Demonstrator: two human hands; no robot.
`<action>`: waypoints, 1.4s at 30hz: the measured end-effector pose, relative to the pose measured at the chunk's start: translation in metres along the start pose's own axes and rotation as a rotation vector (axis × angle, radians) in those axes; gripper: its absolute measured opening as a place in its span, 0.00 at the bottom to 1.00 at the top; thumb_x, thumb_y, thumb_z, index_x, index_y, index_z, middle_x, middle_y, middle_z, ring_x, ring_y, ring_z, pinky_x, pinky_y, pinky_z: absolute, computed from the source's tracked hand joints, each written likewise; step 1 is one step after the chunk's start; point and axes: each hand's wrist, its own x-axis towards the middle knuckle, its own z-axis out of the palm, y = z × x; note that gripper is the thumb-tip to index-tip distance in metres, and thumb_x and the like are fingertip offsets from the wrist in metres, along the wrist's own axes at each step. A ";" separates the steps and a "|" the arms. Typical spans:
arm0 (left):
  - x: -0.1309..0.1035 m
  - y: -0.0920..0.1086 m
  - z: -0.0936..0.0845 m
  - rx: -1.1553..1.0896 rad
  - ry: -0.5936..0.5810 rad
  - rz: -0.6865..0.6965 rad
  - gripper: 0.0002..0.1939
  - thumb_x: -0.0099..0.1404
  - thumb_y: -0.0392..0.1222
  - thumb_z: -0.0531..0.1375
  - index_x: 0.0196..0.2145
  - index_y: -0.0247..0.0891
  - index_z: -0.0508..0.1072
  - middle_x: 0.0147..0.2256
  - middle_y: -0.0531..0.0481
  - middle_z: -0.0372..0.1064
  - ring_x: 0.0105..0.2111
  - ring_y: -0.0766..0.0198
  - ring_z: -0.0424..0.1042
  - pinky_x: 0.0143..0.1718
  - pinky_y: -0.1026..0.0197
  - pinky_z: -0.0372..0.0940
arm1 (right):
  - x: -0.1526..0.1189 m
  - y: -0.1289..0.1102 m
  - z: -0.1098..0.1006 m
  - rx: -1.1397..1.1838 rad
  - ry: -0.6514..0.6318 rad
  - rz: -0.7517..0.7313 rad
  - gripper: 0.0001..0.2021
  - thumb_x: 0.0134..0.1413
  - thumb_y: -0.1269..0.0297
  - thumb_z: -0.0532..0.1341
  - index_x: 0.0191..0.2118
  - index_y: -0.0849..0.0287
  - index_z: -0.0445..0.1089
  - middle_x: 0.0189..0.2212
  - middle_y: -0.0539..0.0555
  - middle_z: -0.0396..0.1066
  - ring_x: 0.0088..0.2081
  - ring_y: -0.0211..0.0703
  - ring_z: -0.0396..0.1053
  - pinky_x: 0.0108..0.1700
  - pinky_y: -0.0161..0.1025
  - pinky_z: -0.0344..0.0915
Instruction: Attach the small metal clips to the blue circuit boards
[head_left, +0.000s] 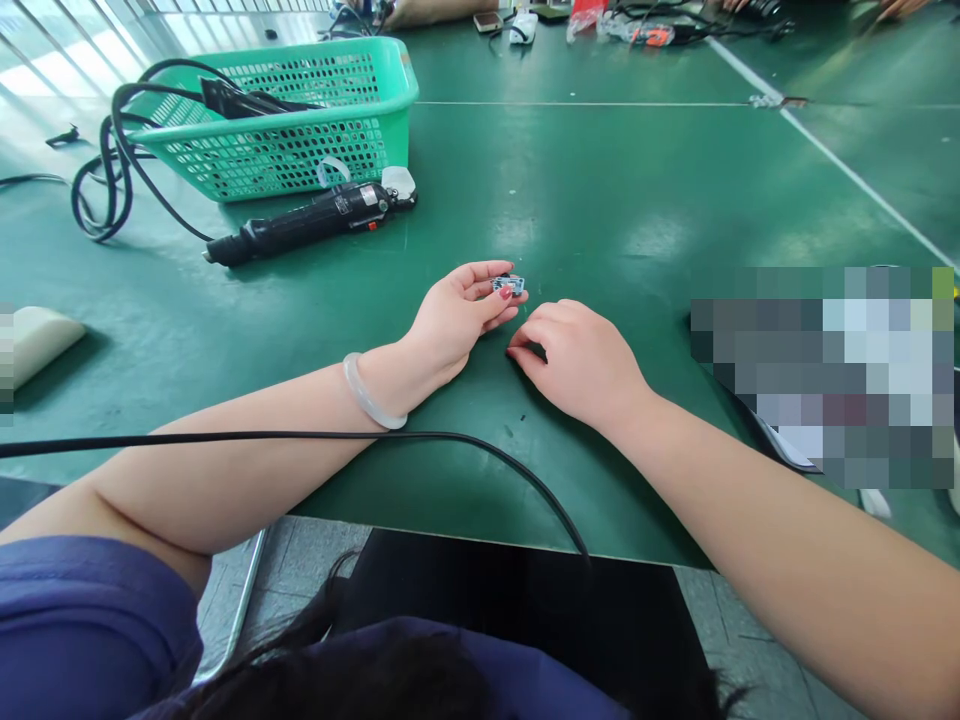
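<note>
Between the thumb and fingers of my left hand (454,310) is a small rectangular part (509,285), pale blue and clear with dark bits. That hand is turned palm up just above the green table (600,210). My right hand (585,358) is beside it, knuckles up, thumb and forefinger tips brought together low over the tabletop. Whatever those fingertips may pinch is too small or hidden to make out. A tiny dark speck (523,417) lies on the table below the right hand.
A black electric screwdriver (315,222) lies before a green plastic basket (300,165) holding a black cabled thing. A black cable (247,437) crosses over my left forearm. A blurred-out object (825,370) is at right. Other people's hands and small items are at the far edge.
</note>
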 end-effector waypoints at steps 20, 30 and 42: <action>-0.010 -0.001 0.002 0.144 -0.345 -0.023 0.06 0.63 0.30 0.62 0.39 0.32 0.77 0.33 0.49 0.77 0.33 0.69 0.75 0.44 0.60 0.70 | -0.001 0.028 -0.029 0.193 0.323 -0.077 0.14 0.63 0.65 0.53 0.28 0.52 0.70 0.33 0.53 0.73 0.38 0.47 0.69 0.44 0.48 0.65; -0.008 0.000 0.000 0.142 -0.385 -0.023 0.08 0.62 0.37 0.65 0.40 0.34 0.79 0.33 0.48 0.77 0.34 0.69 0.75 0.45 0.60 0.71 | -0.002 0.029 -0.027 0.171 0.315 -0.101 0.14 0.63 0.64 0.55 0.29 0.50 0.75 0.34 0.51 0.75 0.36 0.46 0.68 0.43 0.48 0.66; -0.001 -0.001 0.001 -0.053 -0.112 -0.084 0.06 0.65 0.27 0.59 0.37 0.33 0.74 0.32 0.51 0.75 0.33 0.72 0.76 0.48 0.62 0.70 | -0.002 0.038 -0.026 0.334 0.154 0.131 0.06 0.53 0.69 0.63 0.31 0.53 0.78 0.30 0.50 0.76 0.32 0.42 0.71 0.34 0.41 0.65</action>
